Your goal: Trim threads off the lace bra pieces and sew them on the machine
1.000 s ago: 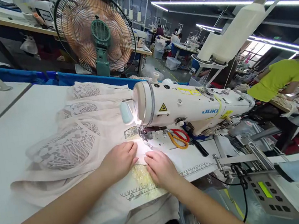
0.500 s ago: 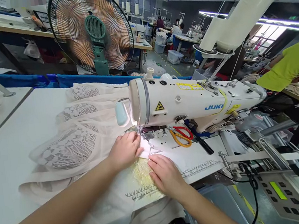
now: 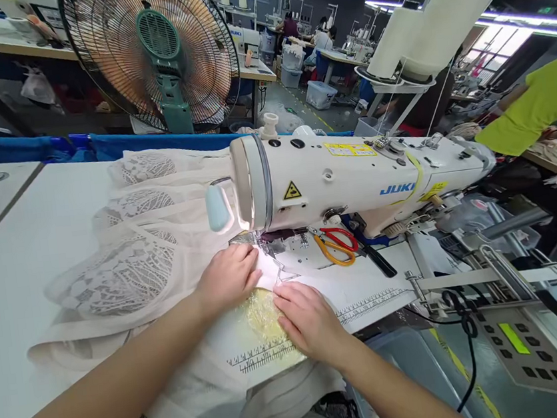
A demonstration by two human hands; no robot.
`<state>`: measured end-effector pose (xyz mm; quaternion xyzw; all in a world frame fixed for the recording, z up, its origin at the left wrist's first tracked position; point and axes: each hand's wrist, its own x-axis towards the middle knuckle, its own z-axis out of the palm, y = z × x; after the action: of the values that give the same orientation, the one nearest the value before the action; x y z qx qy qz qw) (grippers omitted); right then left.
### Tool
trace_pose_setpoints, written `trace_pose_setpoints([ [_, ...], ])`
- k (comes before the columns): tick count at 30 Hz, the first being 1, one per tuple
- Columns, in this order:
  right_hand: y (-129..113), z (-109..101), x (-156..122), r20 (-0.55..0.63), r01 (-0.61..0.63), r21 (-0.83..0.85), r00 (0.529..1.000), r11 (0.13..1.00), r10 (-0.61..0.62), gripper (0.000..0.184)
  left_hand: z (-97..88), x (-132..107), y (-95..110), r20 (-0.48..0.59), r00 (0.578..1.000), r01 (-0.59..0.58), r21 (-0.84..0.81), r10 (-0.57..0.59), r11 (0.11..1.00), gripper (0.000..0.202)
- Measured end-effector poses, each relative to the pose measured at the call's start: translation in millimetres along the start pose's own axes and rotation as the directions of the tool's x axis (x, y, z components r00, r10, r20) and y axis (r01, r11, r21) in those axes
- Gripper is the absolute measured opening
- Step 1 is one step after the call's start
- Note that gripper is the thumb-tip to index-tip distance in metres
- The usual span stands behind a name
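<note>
My left hand [image 3: 227,278] lies on pale beige lace fabric [image 3: 134,266], its fingers curled and pressed down right beside the lit needle area of a white sewing machine [image 3: 346,181]. My right hand [image 3: 308,318] rests flat on the fabric's edge just in front of the needle, fingers together and pressing. The fabric spreads leftward over the white table [image 3: 23,265] and hangs off the front edge. A printed ruler strip [image 3: 370,306] runs along the table under my right hand.
Orange-and-red scissors [image 3: 335,244] lie under the machine arm. A large fan [image 3: 155,55] stands behind the table. A control panel [image 3: 520,342] sits at the right. A person in a yellow-green top [image 3: 533,103] works at the far right; other workers sit further back.
Both hands have slid forward toward the needle with the fabric edge. The view has tilted slightly down and left.
</note>
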<state>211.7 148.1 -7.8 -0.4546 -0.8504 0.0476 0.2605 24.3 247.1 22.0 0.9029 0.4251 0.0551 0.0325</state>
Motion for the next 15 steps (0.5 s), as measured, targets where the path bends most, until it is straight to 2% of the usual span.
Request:
trace_pose_setpoints([
  [15,-0.3,-2.3,0.5,0.023,0.021,0.017,1.000,1.000,-0.021,0.027,2.8,-1.2,-4.4,-0.020,0.998,-0.064,0.051,0.065,0.997,0.035],
])
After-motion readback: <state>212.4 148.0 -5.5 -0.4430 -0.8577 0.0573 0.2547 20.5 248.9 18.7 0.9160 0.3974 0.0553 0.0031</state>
